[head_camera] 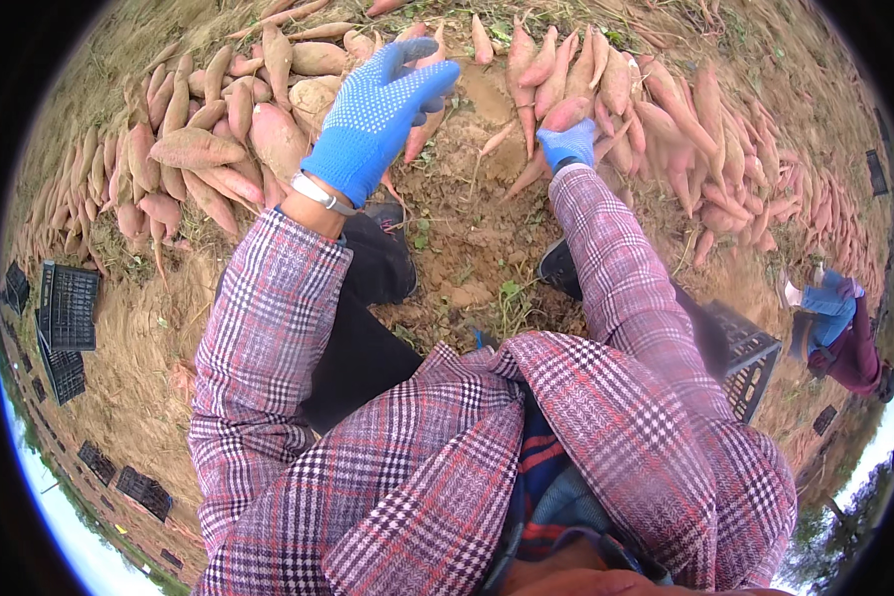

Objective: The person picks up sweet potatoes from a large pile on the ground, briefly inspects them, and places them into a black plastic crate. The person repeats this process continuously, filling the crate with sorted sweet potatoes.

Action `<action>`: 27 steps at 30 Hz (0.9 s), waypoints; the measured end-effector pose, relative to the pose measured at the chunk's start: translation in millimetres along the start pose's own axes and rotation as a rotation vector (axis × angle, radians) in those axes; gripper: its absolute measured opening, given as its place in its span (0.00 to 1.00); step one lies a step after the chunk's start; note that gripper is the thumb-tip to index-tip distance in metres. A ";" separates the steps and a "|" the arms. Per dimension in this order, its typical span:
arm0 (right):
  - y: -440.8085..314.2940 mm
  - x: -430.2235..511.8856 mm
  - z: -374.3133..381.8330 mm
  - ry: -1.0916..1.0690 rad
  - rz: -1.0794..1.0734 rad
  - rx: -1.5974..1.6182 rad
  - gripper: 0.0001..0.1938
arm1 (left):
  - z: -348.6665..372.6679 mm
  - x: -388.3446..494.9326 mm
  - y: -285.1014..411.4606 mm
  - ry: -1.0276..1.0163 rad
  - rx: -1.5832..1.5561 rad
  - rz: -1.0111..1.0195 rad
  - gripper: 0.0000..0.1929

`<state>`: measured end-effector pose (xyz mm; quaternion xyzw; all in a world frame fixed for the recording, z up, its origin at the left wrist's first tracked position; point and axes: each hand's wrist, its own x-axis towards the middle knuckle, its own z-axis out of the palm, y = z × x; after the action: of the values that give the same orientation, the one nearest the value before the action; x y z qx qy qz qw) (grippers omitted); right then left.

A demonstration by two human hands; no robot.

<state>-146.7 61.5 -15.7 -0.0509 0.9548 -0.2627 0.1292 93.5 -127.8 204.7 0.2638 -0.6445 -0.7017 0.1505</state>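
Observation:
My left hand (376, 115), in a blue knitted glove with white dots, is raised with thumb and fingers apart and nothing visible in its grasp. Beneath and beside it lies the left heap of sweet potatoes (279, 138), pinkish and dusted with soil. My right hand (568, 143), gloved the same way, grips a reddish sweet potato (568, 113) at the near edge of the right heap of sweet potatoes (685, 127). A thin sweet potato root (497, 139) rests on the bare soil between the two heaps.
Black plastic crates (71, 305) stand on the field at left, and another crate (749, 365) sits close by my right side. Farther right, a person (845, 335) bends beside the row. My shoes (391, 249) are on soil with small weeds (510, 298).

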 end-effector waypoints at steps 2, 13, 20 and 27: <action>-3.4 -21.1 -5.1 -0.143 -0.170 -0.088 0.49 | 0.8 -3.0 5.1 -0.031 -0.050 -0.008 0.25; -54.2 -74.4 3.1 -0.371 -0.299 0.164 0.45 | 0.7 -7.2 5.2 -0.075 0.125 0.013 0.26; 51.4 20.5 34.1 -0.273 -0.177 0.141 0.26 | -1.5 -9.2 2.9 -0.068 0.147 0.025 0.26; 89.5 41.8 74.8 -0.477 -0.122 0.485 0.20 | -3.5 -9.9 -3.9 -0.080 0.290 0.115 0.25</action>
<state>-169.0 94.8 -133.0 -0.1356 0.8028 -0.4698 0.3413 104.0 -124.7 202.5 0.2173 -0.7587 -0.6012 0.1251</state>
